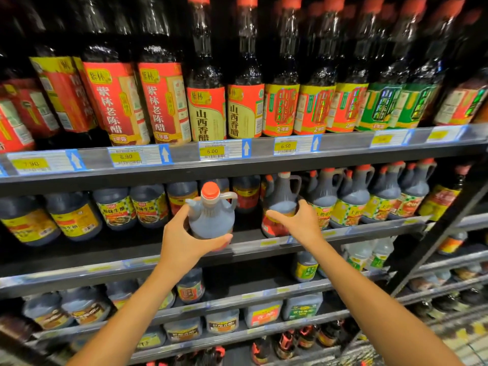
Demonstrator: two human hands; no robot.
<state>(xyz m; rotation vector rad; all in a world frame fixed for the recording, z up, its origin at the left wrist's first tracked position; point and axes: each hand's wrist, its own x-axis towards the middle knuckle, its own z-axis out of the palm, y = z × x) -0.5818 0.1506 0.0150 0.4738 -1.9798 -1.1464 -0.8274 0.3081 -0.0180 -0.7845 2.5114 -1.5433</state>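
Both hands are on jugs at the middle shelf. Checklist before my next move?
1. Left hand grips red-capped jug round its body: ok.
2. Its cap seated: ok.
3. Right hand wraps red-labelled jug: ok.
4. That jug resting on the shelf or lifted: cannot tell.
5. Room beside neighbouring jug: not ok, tight.
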